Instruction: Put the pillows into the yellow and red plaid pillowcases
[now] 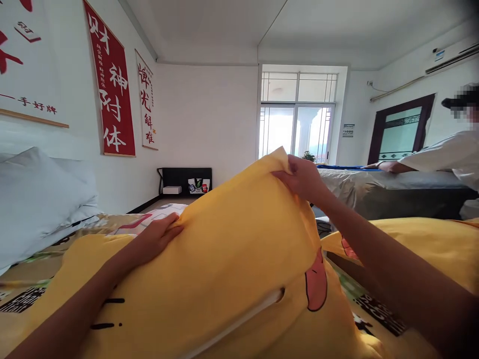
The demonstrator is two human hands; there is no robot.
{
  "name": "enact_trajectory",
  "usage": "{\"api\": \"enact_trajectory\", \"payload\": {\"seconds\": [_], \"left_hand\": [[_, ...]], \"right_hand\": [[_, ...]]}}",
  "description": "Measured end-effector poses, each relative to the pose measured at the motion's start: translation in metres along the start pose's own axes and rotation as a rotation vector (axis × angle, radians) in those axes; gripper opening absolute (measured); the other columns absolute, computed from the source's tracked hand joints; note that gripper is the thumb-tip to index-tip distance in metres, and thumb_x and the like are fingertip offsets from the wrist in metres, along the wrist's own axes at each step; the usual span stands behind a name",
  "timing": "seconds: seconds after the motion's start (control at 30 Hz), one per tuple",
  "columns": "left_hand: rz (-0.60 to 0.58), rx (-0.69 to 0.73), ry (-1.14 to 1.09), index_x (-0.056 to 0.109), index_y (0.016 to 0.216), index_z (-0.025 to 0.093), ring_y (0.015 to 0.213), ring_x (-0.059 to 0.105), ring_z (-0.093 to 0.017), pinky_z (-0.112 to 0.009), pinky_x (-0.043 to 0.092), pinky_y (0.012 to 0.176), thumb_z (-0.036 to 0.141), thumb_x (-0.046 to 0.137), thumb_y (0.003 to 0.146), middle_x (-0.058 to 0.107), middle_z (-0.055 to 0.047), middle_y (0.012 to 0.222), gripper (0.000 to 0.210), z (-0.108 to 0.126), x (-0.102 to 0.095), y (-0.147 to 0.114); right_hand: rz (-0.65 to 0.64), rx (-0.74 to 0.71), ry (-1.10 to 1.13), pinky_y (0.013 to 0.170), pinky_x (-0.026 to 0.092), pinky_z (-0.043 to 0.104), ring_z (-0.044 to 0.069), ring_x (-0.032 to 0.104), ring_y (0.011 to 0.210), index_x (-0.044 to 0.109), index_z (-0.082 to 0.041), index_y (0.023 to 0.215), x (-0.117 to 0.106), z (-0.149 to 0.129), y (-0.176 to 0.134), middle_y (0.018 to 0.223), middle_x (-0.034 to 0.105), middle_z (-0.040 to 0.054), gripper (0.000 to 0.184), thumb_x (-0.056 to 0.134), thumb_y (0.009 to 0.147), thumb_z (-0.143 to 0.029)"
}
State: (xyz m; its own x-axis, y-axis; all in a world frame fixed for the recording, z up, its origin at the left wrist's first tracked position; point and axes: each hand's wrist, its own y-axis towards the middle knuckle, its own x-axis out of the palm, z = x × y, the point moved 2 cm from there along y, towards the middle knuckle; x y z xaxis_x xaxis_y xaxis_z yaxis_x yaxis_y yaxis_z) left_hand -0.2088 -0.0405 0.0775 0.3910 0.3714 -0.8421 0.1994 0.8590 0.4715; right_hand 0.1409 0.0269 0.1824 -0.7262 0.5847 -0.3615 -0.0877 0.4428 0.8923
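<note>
The yellow pillowcase (232,264) (printed with a pink tongue and black marks) stands raised over the patterned bed sheet (377,311). The right hand (301,177) pinches the pillowcase's top corner, fingers closed on the fabric, which hangs below them. The left hand (159,237) grips the pillowcase's left edge, fingers curled around the cloth. A white pillow (35,204) lies well left of the pillowcase; another person's sleeve (445,154) shows far right of it.

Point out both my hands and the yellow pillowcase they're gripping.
left hand (159,234), head view, on the back of the hand.
right hand (301,177), head view, on the knuckles.
yellow pillowcase (232,259), head view, on its broad front face.
</note>
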Motion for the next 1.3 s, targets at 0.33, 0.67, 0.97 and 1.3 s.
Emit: {"api": "enact_trajectory", "payload": {"seconds": [0.33,0.67,0.97,1.3], "left_hand": [[0.263,-0.098,0.376,0.035,0.075,0.025,0.066,0.056,-0.026,-0.028,0.032,0.06,0.068,0.032,0.085,0.053,0.0,0.062,0.045,0.047,-0.069,0.032],[0.116,-0.094,0.552,0.026,0.074,0.024,0.061,0.052,-0.02,-0.024,0.023,0.058,0.054,0.026,0.095,0.05,0.003,0.066,0.036,0.023,-0.05,0.018],[0.274,0.129,-0.035,0.054,0.105,0.021,0.091,0.056,-0.02,-0.03,0.042,0.075,0.045,0.045,0.084,0.061,-0.004,0.102,0.033,0.068,-0.051,0.067],[0.273,0.394,-0.231,0.048,0.068,0.017,0.066,0.047,-0.012,-0.028,0.036,0.065,0.021,0.046,0.088,0.05,0.001,0.067,0.021,0.163,-0.029,0.127]], "right_hand": [[0.056,-0.062,-0.036,0.054,0.029,0.028,0.012,0.037,0.058,0.038,-0.022,0.061,-0.006,0.008,0.007,0.057,0.045,-0.0039,0.022,0.054,0.075,-0.028],[0.179,-0.02,0.024,0.056,0.029,0.028,0.012,0.035,0.057,0.033,-0.024,0.064,0.019,-0.001,0.005,0.059,0.042,-0.0049,0.025,0.056,0.076,-0.022],[0.282,-0.04,0.226,0.059,0.033,0.027,0.011,0.041,0.063,0.042,-0.022,0.07,0.041,-0.024,-0.002,0.066,0.047,-0.0046,0.017,0.056,0.078,-0.023],[0.202,-0.081,0.521,0.078,0.05,0.036,0.018,0.06,0.093,0.053,-0.022,0.107,0.029,-0.014,-0.01,0.098,0.061,0.001,0.027,0.061,0.086,-0.037]]}}
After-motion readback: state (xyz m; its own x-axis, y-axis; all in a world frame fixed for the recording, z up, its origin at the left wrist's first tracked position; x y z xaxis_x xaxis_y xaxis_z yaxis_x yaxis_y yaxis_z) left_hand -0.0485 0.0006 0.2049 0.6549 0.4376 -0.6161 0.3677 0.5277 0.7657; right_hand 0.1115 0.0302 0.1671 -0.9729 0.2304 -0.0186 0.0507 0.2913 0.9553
